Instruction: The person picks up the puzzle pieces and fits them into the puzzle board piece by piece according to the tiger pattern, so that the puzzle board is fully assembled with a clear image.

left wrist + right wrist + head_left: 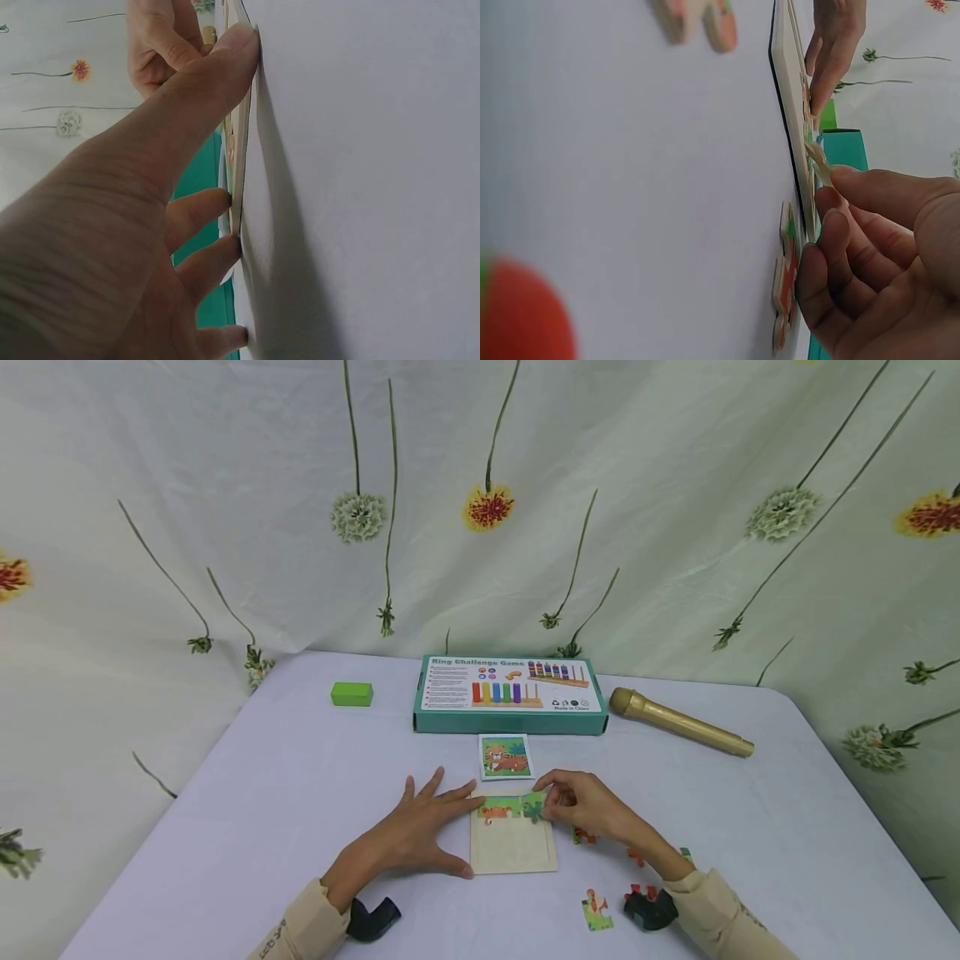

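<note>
A square wooden puzzle board [513,849] lies in front of me, its lower part bare wood. Along its top edge sits a puzzle piece [497,810] with an orange animal on green. My left hand [422,828] is spread at the board's left side, index fingertip over that piece and thumb by the lower left corner. At the upper right corner my right hand [583,803] pinches a green leafy puzzle piece [532,807] between thumb and fingers. The right wrist view shows this held piece [819,162] tilted against the board. Above the board lies a tiger picture card [506,757].
Loose puzzle pieces [597,912] are scattered right of the board, some partly behind the right arm. A green game box [510,722] stands behind the card, with a gold microphone [678,723] to its right and a green block [352,694] to its left.
</note>
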Tool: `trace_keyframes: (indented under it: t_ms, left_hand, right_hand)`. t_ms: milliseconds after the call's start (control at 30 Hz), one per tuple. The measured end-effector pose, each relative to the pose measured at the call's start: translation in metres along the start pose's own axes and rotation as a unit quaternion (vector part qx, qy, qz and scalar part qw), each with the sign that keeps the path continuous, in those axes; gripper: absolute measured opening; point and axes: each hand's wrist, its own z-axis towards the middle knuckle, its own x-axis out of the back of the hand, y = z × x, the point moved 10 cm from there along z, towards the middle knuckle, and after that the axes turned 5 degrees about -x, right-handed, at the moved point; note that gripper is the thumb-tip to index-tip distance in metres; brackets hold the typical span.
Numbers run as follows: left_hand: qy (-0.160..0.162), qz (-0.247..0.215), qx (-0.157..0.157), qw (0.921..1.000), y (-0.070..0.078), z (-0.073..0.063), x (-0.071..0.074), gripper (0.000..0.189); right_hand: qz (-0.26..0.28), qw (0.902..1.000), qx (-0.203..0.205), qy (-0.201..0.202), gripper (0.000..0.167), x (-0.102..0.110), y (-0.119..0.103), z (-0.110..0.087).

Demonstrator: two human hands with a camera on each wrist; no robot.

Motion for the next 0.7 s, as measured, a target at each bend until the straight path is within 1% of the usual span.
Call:
trace_keyframes:
  t_ms: [300, 467, 700]
  left_hand:
    - [-0.001, 0.004, 0.0, 1.0, -0.0007, 0.0004, -0.0007, 0.093]
    - [0.0, 0.005, -0.002, 1.0, 0.0007, -0.0003, 0.0, 0.093]
    - [-0.004, 0.007, 0.003, 1.0, 0.0, -0.0005, -0.0006, 0.093]
  right_hand:
    - [-0.02, 0.9998, 0.002, 0.004, 0.024, -0.0015, -0.0016, 0.0006]
    - [-0.028, 0.9996, -0.006, 0.005, 0.022, -0.0023, -0.0004, 0.0009]
    - [-0.036, 0.9993, -0.011, 0.007, 0.022, -0.0021, -0.0026, -0.0003]
